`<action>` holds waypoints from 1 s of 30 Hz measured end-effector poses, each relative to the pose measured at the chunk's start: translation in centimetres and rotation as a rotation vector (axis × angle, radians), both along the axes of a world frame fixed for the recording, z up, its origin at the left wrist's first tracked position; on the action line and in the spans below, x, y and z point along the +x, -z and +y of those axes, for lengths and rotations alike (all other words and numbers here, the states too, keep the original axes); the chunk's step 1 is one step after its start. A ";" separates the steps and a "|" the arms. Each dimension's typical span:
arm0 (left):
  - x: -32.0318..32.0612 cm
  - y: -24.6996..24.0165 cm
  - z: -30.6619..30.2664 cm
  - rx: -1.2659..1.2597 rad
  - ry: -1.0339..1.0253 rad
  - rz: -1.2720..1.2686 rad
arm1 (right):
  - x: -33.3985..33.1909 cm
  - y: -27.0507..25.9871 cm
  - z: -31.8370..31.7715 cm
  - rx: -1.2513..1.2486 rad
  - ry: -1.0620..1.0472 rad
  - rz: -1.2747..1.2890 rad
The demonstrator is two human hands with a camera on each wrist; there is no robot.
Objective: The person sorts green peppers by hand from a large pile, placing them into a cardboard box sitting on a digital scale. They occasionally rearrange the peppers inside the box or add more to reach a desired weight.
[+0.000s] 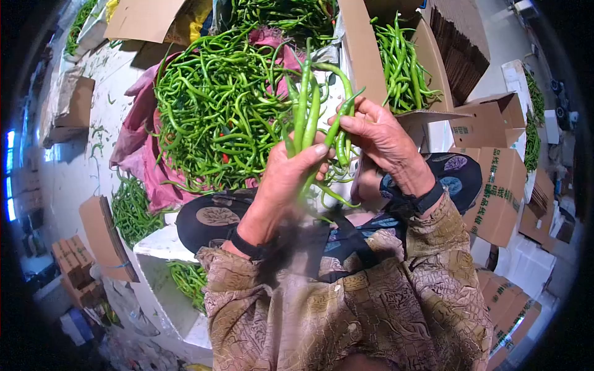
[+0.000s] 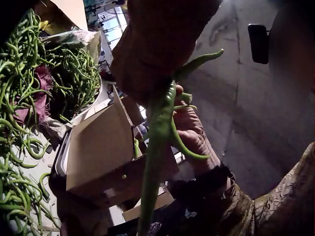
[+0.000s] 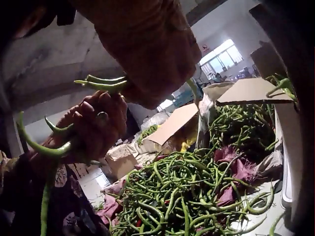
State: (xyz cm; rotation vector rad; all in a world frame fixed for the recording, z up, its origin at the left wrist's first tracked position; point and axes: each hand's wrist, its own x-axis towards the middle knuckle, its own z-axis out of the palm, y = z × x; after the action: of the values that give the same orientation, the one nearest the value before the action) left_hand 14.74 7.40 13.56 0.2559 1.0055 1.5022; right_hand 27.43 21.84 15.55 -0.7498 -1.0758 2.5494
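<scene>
In the head view my left hand (image 1: 281,178) grips a small bunch of long green chili peppers (image 1: 307,114), their upper parts standing up past the thumb. Close beside it, my right hand (image 1: 387,139) pinches more green chili peppers (image 1: 335,128) between thumb and fingers. The right wrist view shows the left hand (image 3: 96,120) from its far side, with curved pepper ends sticking out of the fist. A long pepper (image 2: 160,123) hangs below the left hand in the left wrist view. Beyond both hands lies a big heap of green chili peppers (image 1: 216,105) on pink cloth (image 1: 139,154).
An open cardboard box (image 1: 364,52) with green peppers (image 1: 405,68) stands at the front right. Printed cartons (image 1: 498,195) stand to the right. A white foam box (image 1: 161,297) holding peppers is at the lower left. Flat cardboard (image 1: 458,49) is stacked at the far right.
</scene>
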 end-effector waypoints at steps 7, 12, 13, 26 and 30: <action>-0.6 1.5 0.0 -0.030 -0.168 -0.012 | 1.7 0.3 0.5 0.080 0.099 -0.086; -0.4 1.0 0.1 0.044 -0.144 -0.070 | 1.5 0.0 -0.9 0.195 0.011 -0.163; -0.2 0.8 0.2 0.036 -0.116 -0.003 | 1.3 0.0 -1.3 0.195 0.011 -0.163; 1.1 1.1 -0.3 0.084 0.069 -0.024 | 3.5 1.4 -2.9 0.369 -0.292 -0.234; 0.5 0.6 0.0 0.013 -0.106 0.059 | 4.8 0.7 -2.3 0.439 -0.149 -0.462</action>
State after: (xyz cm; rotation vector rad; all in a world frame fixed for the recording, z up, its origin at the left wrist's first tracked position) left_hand 15.27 7.40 12.94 0.2616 1.0705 1.6055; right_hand 32.26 19.52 14.88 -1.1923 -1.8173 2.1653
